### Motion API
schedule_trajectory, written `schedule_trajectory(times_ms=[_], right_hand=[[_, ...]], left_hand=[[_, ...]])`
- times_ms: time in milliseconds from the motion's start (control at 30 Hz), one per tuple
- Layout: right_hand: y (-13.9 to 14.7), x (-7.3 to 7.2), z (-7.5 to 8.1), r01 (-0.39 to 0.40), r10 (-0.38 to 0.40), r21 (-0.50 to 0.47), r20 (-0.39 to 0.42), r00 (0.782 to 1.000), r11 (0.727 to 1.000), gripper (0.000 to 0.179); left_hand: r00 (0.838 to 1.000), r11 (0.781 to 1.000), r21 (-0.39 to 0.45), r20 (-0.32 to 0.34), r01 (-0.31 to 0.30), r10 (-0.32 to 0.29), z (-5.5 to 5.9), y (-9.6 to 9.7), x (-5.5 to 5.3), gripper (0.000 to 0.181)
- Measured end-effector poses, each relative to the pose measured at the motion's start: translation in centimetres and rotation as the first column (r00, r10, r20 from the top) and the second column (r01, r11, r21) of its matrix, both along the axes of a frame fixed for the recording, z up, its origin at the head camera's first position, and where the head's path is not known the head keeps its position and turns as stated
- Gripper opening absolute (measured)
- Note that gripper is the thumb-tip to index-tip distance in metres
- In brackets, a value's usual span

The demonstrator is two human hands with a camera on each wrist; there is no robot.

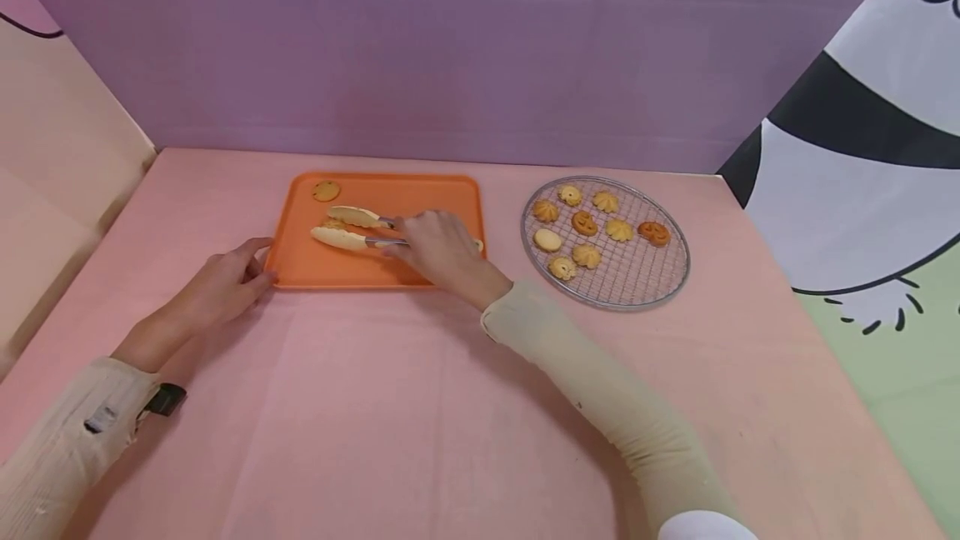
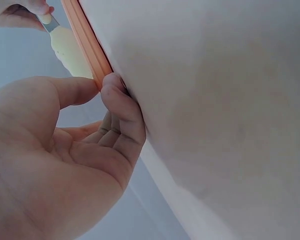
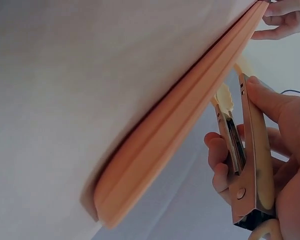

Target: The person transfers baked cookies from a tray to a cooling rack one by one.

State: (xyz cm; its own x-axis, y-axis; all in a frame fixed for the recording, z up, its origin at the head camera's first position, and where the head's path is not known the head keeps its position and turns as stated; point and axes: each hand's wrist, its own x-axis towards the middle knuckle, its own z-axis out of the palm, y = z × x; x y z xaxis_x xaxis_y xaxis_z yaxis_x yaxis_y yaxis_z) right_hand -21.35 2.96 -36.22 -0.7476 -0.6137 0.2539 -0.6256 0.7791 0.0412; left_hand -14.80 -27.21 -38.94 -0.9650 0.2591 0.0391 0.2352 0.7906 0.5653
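My right hand [image 1: 442, 250] holds a pair of tongs [image 1: 348, 238] with cream scalloped tips and metal arms, fingers on one arm and thumb on the other in the right wrist view. The spread tips lie low over the orange tray [image 1: 405, 190], on either side of a golden cookie [image 1: 334, 224] that they partly hide. Another round cookie [image 1: 326, 191] with dark specks lies at the tray's far left corner. At the tray's left edge, my left hand [image 1: 225, 280] pinches the rim between thumb and fingers, as the left wrist view shows close up.
To the right of the tray stands a round wire cooling rack [image 1: 637, 277] with several cookies of different shapes, among them a pretzel-shaped one [image 1: 654, 233]. A pink cloth [image 1: 360, 407] covers the table. Behind it rises a purple wall [image 1: 465, 65].
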Motion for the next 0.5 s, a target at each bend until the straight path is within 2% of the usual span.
schedule_trajectory(times_ms=[333,500], right_hand=[[1.1,0.3,0.8,-0.038,0.039,-0.051,0.027,0.999,0.998,0.046],[2.0,0.6,1.3,-0.053,0.051,-0.061,-0.031,0.998,0.997,0.044]], left_hand=[[1.0,1.0,-0.007,0.015,0.0,0.0,0.1,0.1,0.0,0.054],[1.0,1.0,-0.012,0.027,-0.012,0.012,0.2,0.0,0.0,0.055]])
